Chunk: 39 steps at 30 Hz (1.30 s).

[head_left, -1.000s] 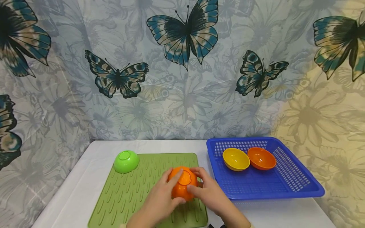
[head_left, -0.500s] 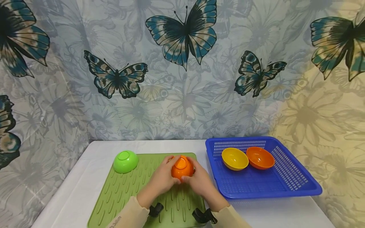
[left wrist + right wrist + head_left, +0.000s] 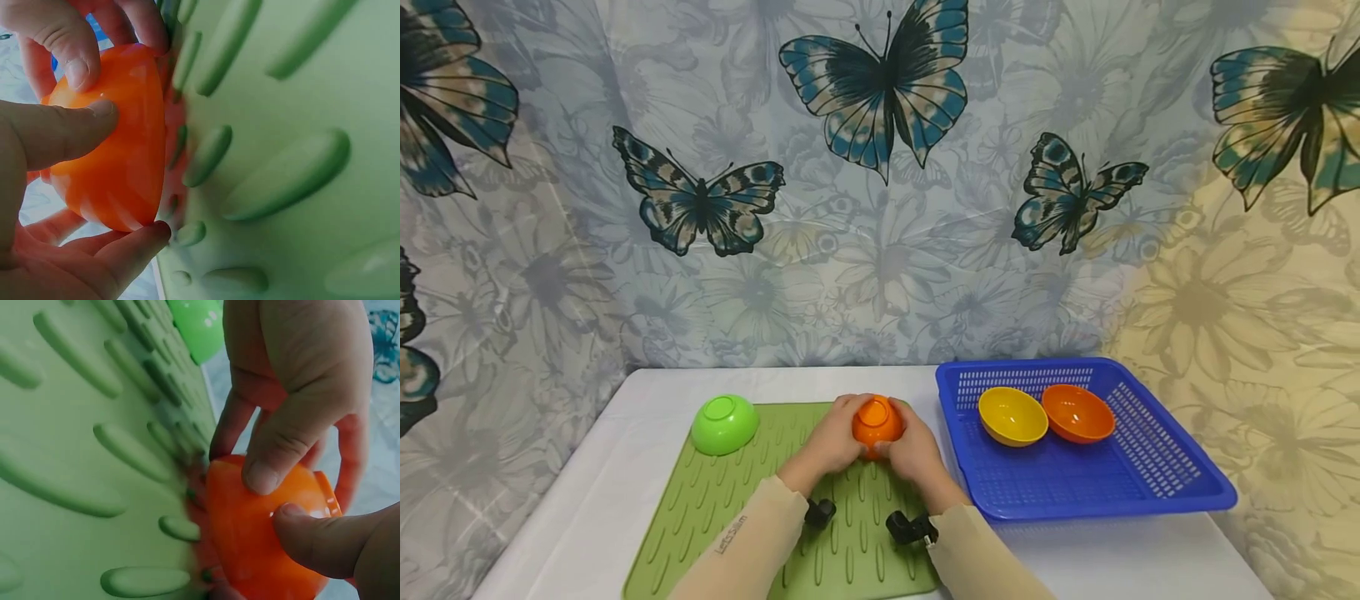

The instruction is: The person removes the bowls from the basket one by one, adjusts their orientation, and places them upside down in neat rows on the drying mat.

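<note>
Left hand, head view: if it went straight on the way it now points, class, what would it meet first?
The upside-down orange bowl, which the left hand grips; past that, probably the right hand, though depth is unclear.

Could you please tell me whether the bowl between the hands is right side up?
No, the orange bowl is upside down, its base facing up.

Upturned orange bowl (image 3: 877, 427), left hand (image 3: 833, 439) and right hand (image 3: 917, 443) farther back over the green mat (image 3: 730, 500) now
</note>
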{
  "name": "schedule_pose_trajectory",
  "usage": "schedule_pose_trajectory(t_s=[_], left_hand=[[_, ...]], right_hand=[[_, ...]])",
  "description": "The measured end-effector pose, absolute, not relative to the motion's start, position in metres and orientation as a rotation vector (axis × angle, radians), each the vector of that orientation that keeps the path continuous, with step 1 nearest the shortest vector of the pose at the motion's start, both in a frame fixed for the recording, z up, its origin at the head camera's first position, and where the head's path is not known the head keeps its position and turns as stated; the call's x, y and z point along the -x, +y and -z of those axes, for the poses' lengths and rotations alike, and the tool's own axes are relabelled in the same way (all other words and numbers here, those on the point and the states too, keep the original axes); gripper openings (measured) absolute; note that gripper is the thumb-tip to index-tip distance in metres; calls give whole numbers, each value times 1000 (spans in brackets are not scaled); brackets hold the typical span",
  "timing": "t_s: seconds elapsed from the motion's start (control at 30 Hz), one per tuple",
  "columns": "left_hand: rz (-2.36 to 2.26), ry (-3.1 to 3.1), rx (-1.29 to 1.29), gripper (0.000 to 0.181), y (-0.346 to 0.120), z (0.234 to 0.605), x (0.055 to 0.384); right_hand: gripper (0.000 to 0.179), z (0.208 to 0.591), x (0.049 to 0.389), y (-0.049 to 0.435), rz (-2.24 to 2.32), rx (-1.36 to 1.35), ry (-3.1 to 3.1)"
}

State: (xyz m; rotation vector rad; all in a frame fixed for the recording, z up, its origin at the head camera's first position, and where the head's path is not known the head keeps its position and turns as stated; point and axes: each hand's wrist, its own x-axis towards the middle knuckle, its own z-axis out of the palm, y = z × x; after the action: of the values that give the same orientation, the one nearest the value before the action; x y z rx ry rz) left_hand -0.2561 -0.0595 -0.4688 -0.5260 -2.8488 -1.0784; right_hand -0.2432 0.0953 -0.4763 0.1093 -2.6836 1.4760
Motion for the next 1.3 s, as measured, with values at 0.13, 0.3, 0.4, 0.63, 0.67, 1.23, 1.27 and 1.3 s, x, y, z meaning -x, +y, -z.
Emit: schedule_pose_trajectory(t_s=[0.13, 0.3, 0.4, 0.63, 0.67, 1.23, 1.27, 1.3], left_hand=[[1085, -2857, 517, 80, -59, 470, 261], [1069, -2851, 541, 79, -58, 471, 267], [1063, -2859, 541, 80, -57, 470, 270], [986, -2906, 547, 80, -54, 468, 275], [968, -2911, 549, 80, -54, 468, 275], [937, -2998, 530, 81, -55, 469, 283], [931, -3006, 527, 81, -55, 468, 283], [925, -3011, 529, 82, -54, 468, 283]], right_hand=[[75, 481, 249, 96, -1477, -89, -2695], [74, 483, 253, 97, -1481, -64, -2698], [75, 482, 253, 97, -1488, -32, -2706], [73, 478, 251, 96, -1442, 39, -2733], [73, 478, 252, 96, -1433, 45, -2734], [65, 475, 251, 93, -1390, 138, -2735], [65, 474, 251, 93, -1391, 139, -2736], [65, 475, 251, 93, -1391, 137, -2736]])
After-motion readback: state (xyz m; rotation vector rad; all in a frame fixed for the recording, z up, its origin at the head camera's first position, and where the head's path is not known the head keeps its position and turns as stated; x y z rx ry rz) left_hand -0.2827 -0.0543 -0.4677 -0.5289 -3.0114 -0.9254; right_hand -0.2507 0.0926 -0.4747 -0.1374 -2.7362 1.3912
